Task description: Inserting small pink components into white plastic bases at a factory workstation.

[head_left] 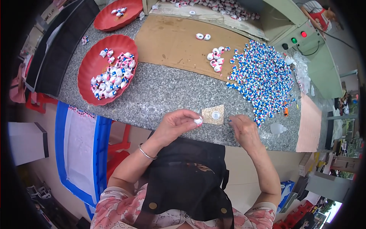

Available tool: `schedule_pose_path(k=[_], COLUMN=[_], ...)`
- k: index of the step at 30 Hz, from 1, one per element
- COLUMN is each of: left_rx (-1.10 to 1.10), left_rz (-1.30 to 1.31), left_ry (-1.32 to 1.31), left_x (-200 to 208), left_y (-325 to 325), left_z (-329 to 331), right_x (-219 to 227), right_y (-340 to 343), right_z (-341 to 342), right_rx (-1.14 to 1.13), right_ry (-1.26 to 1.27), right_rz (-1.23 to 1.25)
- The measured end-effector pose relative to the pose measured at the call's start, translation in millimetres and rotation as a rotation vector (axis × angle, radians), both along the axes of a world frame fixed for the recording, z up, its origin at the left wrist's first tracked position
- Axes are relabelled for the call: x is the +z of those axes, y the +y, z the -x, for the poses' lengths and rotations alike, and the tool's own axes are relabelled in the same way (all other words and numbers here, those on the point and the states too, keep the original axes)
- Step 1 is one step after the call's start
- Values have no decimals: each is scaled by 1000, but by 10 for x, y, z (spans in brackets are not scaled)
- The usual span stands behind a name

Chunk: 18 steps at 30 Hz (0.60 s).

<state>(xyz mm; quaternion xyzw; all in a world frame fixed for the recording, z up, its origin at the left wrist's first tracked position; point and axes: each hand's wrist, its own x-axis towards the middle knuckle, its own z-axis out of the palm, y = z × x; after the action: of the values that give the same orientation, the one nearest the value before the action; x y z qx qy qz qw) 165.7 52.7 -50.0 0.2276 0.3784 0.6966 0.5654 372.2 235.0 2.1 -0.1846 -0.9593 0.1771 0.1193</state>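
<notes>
My left hand (176, 124) pinches a small white-and-pink toy head (198, 121) above the granite worktop's near edge. To its right, my right hand (246, 131) has thumb and fingers pressed together, with a speck of blue at the tips; the piece is too small to make out fully. Between the hands lies a speckled tan card (212, 115) with a pale round patch. Beyond the right hand spreads a big heap of tiny blue-and-white pieces (263, 78). A cluster of white-and-pink heads (216, 59) rests left of that heap.
A red scalloped bowl (84, 78) holds many joined figures; another red bowl (103, 23) stands behind it. Cardboard (171, 40) covers the far worktop, below a bin of heads (225, 8). A translucent bulb-shaped object (278, 128) and an orange tool (286, 110) lie right. A blue crate (61, 152) stands below left.
</notes>
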Motion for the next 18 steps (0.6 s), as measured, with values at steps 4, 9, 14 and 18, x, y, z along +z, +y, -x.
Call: schedule_pose_path(k=[4, 9, 14, 18], left_rx=[3, 5, 6, 35], left_rz=[-22, -49, -63, 21], left_ry=[5, 18, 35, 132], left_x=[12, 10, 59, 32], left_y=[-16, 23, 42, -14], left_z=[64, 41, 61, 62], right_x=[29, 149, 68, 84], right_y=[-44, -194, -191, -136], right_z=[58, 371, 540, 508], right_rx=[-21, 0, 52, 118], right_ry=[39, 42, -38, -66], right_rz=[73, 99, -96, -61])
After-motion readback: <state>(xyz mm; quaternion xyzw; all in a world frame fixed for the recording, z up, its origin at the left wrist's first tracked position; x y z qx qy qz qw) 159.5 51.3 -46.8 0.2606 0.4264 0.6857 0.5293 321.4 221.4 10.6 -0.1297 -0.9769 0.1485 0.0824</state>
